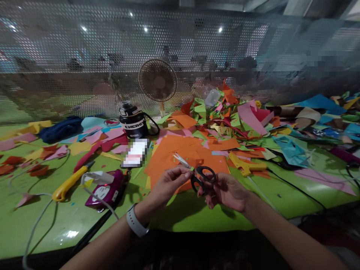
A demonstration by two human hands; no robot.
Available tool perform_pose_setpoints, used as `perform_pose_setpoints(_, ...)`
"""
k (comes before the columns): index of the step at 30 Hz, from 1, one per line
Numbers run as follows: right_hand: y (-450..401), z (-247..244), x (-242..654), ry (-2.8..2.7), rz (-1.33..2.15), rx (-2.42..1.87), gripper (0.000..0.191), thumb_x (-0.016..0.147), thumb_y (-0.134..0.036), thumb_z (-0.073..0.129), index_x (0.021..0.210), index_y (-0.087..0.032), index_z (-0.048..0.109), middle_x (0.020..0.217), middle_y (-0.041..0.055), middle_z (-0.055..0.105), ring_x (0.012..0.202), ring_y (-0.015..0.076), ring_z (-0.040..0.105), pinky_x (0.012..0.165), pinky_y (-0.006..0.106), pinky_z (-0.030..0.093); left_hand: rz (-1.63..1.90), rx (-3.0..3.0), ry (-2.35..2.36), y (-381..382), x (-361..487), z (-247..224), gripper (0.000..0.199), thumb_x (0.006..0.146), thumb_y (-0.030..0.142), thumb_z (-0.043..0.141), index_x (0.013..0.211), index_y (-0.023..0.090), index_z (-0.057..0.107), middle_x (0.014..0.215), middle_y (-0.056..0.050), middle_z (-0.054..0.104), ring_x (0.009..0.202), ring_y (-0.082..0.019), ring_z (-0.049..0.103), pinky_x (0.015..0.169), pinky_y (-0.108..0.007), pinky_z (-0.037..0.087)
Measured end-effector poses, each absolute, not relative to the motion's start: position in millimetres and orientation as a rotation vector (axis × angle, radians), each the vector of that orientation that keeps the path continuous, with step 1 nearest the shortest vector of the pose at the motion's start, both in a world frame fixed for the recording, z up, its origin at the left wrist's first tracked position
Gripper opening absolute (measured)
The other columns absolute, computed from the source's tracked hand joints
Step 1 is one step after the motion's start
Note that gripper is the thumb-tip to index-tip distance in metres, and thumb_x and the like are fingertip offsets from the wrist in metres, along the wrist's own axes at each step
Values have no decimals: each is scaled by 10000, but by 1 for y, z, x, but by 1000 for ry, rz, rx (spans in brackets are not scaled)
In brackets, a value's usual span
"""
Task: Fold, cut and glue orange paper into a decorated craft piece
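Black-handled scissors (206, 174) are held in my right hand (225, 190), whose fingers are wrapped round the handle loops. The blades point up and left over an orange sheet (165, 159) on the green table. My left hand (171, 183) is closed in a pinch beside the blades. A tiny green scrap (192, 169) shows near its fingertips, but I cannot make out exactly what the pinch holds.
A yellow hot-glue gun (247, 165) lies to the right, a yellow-handled tool (69, 183) and purple power strip (105, 191) to the left. Behind are a phone (135, 152), a black bottle (132, 122), a fan (158, 80) and heaped paper scraps (230, 123). Cables cross the green table (92, 228).
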State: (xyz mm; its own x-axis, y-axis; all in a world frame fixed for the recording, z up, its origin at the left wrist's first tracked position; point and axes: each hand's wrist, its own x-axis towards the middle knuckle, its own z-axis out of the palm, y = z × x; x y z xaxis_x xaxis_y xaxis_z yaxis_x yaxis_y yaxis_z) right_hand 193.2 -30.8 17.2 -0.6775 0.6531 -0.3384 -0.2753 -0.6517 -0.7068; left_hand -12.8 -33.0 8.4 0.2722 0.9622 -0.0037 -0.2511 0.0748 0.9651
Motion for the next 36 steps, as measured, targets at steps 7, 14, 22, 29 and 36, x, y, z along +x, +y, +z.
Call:
perform_pose_setpoints(7, -26, 14, 188, -948, 2420, -868, 267, 738, -347, 677, 895, -135, 631, 771, 58, 721, 522, 131, 642, 511, 236, 511, 1002, 1169, 810, -34, -19, 16, 208, 761, 386, 757, 761, 181, 719, 782, -19, 677, 780, -162, 589, 801, -288, 437)
perform_pose_setpoints(14, -24, 10, 190, -906, 2608, -732, 464, 761, -424, 461, 986, -68, 657, 855, 138, 717, 656, 197, 681, 567, 292, 530, 914, 1259, 804, -31, -28, 17, 198, 786, 376, 735, 761, 180, 736, 815, -33, 663, 791, -166, 594, 780, -292, 441)
perform_pose_setpoints(22, -31, 12, 176, -1127, 2068, -933, 473, 705, -579, 733, 834, -146, 594, 623, -11, 603, 481, 72, 522, 440, 173, 401, 933, 1073, 867, -23, -35, 13, 214, 739, 375, 784, 796, 176, 728, 890, -52, 744, 897, -183, 650, 870, -303, 449)
perform_pose_setpoints(29, -45, 4, 184, -1436, 1919, -1221, 471, 709, -605, 713, 765, -190, 498, 618, -53, 528, 458, 58, 430, 411, 173, 352, 1002, 918, 880, -18, -41, 6, 272, 679, 401, 823, 790, 176, 720, 908, -72, 758, 865, -188, 668, 816, -307, 479)
perform_pose_setpoints(36, -45, 0, 185, -1484, 1813, -1296, 418, 703, -536, 744, 725, -195, 504, 618, -66, 432, 527, 73, 383, 476, 184, 356, 990, 948, 896, -19, -43, 9, 253, 732, 407, 784, 820, 178, 723, 929, -80, 753, 909, -210, 671, 804, -312, 488)
